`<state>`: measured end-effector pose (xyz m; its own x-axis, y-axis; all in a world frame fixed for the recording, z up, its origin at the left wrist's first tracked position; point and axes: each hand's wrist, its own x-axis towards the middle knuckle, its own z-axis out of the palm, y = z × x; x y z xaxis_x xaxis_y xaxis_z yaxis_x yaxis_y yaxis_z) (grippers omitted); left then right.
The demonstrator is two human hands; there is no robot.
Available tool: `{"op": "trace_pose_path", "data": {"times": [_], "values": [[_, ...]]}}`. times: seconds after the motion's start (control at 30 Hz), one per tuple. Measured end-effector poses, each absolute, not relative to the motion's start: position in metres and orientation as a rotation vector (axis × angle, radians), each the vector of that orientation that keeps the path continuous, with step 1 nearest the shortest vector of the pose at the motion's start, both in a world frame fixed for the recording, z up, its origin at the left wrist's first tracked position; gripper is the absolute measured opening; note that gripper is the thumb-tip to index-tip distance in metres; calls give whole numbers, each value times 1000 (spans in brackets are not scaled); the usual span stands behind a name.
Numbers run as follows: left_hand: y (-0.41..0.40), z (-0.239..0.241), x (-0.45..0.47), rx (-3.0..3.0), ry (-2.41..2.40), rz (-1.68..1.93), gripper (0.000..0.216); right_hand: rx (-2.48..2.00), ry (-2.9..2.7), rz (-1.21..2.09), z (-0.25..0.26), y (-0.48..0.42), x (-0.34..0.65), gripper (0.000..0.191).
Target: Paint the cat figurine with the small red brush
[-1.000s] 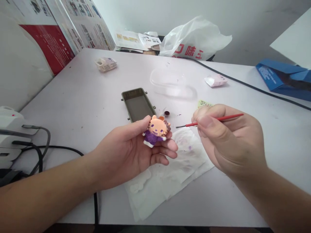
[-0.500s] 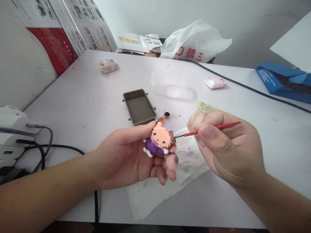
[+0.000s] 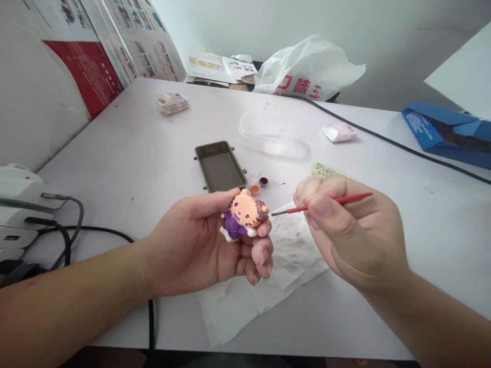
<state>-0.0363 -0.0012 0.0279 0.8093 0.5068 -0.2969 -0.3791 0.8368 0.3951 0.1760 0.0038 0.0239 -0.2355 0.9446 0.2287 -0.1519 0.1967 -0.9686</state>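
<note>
A small painted figurine [image 3: 244, 212] with an orange head, purple body, white feet and a brown patch at one ear is gripped between the thumb and fingers of my left hand [image 3: 209, 240]. My right hand [image 3: 353, 230] pinches a thin red-handled paintbrush [image 3: 330, 202]. The dark brush tip is just right of the figurine's brown patch, with a small gap between them. Behind the figurine stand two little paint pots, one orange [image 3: 255, 189] and one dark brown [image 3: 263, 181]. White tissue [image 3: 245, 312] lies under both hands, with faint purple stains on it.
A dark olive tray [image 3: 221, 166] sits behind my left hand, near a clear plastic piece [image 3: 274, 135]. A sticker sheet [image 3: 324, 169], crumpled packets [image 3: 171, 104], a blue box [image 3: 445, 130] and a white plastic bag [image 3: 309, 69] lie farther off. Black cables [image 3: 383, 138] cross the table [image 3: 153, 148].
The brush tip touched the figurine's brown patch earlier and is now apart from it. My left hand and the figurine have shifted left and slightly up; my right hand moved slightly left.
</note>
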Motion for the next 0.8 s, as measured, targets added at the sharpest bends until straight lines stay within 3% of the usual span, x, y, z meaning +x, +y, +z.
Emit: {"op": "trace_pose_path", "data": {"times": [0.8], "values": [[-2, 24, -36, 346, 417, 487, 49, -726, -1426, 1161, 21, 5, 176, 11]]}}
